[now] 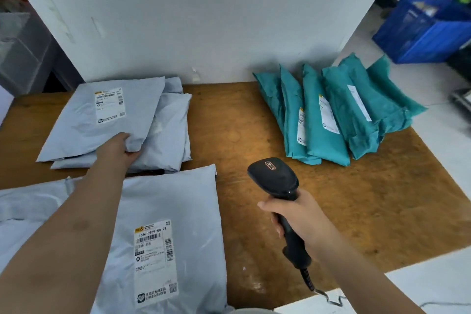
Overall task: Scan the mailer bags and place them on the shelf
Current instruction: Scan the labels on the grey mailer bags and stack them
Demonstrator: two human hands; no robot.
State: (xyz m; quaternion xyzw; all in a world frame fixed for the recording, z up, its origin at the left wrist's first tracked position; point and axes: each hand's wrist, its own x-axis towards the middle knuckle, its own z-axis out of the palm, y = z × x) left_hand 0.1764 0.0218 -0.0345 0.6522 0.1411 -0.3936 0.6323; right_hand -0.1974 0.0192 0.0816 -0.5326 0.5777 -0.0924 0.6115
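Grey plastic film puckers under the fingers of the left hand (117,147), which are clenched on the near right corner of the top grey mailer (104,120) of a loose stack (168,135) at the back left of the wooden worktop (356,211); the thumb side rides on top and the fingertips curl under the edge, so the corner is pinched rather than pressed flat. That hold looks chosen to keep the bag's white label (109,106) face up and readable, well beyond the fingertips toward the wall. The right hand (303,216) is wrapped tight around the handle of a black barcode scanner (274,177), its head tipped forward and leftward above bare wood, aimed roughly toward the stack, with its coiled cord (308,282) trailing off the near edge of the top. Under the left forearm lies another grey mailer (175,211), label up, seemingly waiting its turn. Beyond and to the right of the scanner hand, a row of teal mailers (328,115) leans in overlapping order against the white wall (204,7), probably a sorted batch; whether this worktop is the shelf the task means I cannot tell. Between the two hands runs a wide strip of open wood, enough to slide or lift the pinched bag toward the scanner without brushing anything. The tighter spots are the stack's overhanging lower bags just beside the fingertips, which could drag along, and the table's right edge close behind the teal row.
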